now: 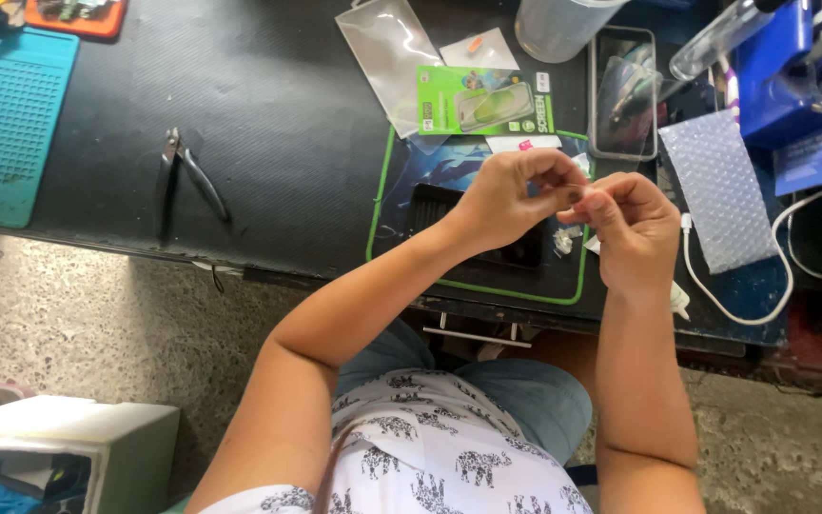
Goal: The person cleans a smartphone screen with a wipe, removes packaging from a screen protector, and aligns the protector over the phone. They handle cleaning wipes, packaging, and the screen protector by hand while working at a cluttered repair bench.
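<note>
My left hand (511,195) and my right hand (632,228) meet above a green-edged work mat (382,205) on a black table. Their fingertips pinch together on something very small between them; I cannot make out what it is. Under the hands lies a dark phone (430,205), mostly hidden, with small white scraps (563,243) beside it. A green screen-protector package (482,100) lies just beyond the hands.
Black pliers (187,171) lie to the left, and a teal silicone mat (7,119) at the far left. A phone in a clear case (623,90), bubble wrap (720,186), a white cable (715,286), a clear bag (392,48) and a blue device (792,67) crowd the right.
</note>
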